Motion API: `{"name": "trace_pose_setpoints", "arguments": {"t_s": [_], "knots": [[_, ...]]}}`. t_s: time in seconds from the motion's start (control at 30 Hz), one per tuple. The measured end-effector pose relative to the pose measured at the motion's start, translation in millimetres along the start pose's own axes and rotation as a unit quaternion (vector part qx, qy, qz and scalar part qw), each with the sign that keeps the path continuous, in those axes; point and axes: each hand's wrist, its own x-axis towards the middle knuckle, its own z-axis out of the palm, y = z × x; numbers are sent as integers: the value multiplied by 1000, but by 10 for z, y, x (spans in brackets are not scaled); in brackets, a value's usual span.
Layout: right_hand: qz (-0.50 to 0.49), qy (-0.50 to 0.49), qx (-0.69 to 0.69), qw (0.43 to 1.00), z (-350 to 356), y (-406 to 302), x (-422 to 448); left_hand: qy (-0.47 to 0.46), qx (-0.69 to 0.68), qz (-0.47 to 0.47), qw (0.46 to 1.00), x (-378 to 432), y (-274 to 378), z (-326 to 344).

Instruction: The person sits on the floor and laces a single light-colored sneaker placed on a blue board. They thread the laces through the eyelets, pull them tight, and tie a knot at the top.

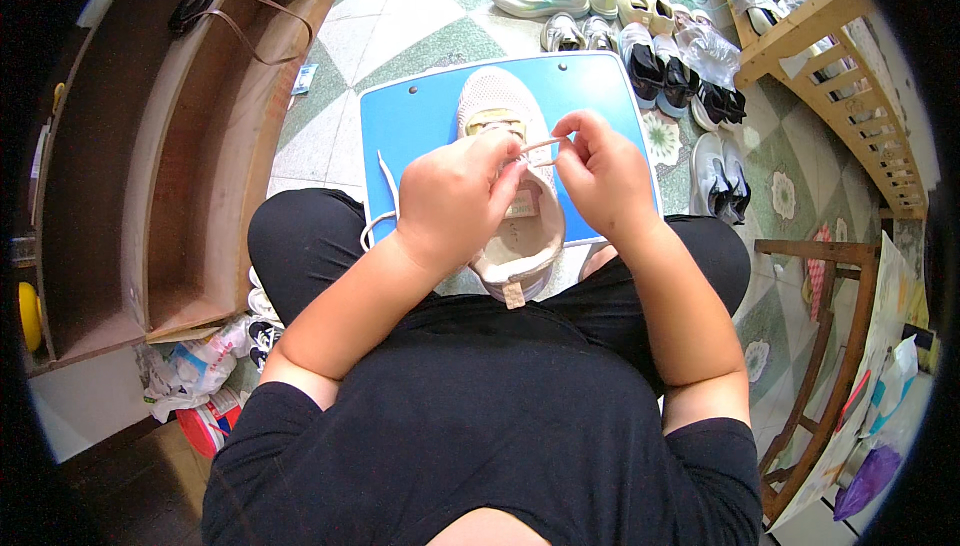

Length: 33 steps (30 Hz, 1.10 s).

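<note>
A beige knit sneaker [499, 95] rests on a small blue-topped table [592, 88], its toe pointing away from me and its heel near my lap. My left hand [461, 189] is over the lace area, thumb and forefinger pinched on a pale shoelace [541, 144]. On the other side of the shoe, my right hand [606, 174] grips the lace too, so a short stretch of it spans the gap between my hands. A loose white lace end [388, 174] lies on the blue top left of my left hand. My fingers hide part of the eyelets and tongue.
Several pairs of shoes [652, 69] stand on the tiled floor at the upper right. A wooden shelf unit [180, 208] rises on my left. A wooden rack [862, 95] and a wooden frame [817, 366] stand on the right. Plastic bags [202, 362] lie at the lower left.
</note>
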Motion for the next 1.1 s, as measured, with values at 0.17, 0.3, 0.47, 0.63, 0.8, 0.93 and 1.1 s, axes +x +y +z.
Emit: {"name": "trace_pose_setpoints", "arguments": {"t_s": [0.17, 0.3, 0.47, 0.63, 0.8, 0.93, 1.1], "knots": [[25, -22, -15, 999, -120, -138, -41, -39, 24, 25, 999, -59, -76, -41], [-67, -72, -67, 993, -111, -185, -135, -67, 27, 20, 997, -60, -104, -24], [-80, -99, -140, 982, -13, -144, -123, -64, 6, 14, 998, -58, -96, -29], [-41, -92, -130, 986, -1, -148, -120, -40, -23, 25, 999, -91, -83, -77], [12, -112, -112, 987, -22, -154, -114, -78, -53, 38, 995, -162, 31, -242], [53, -127, -74, 988, -22, -177, -106, -106, -89, 23, 990, -252, 60, -326], [56, -176, -27, 982, -104, -134, -41, -91, -113, 32, 989, -257, 30, -315]]}}
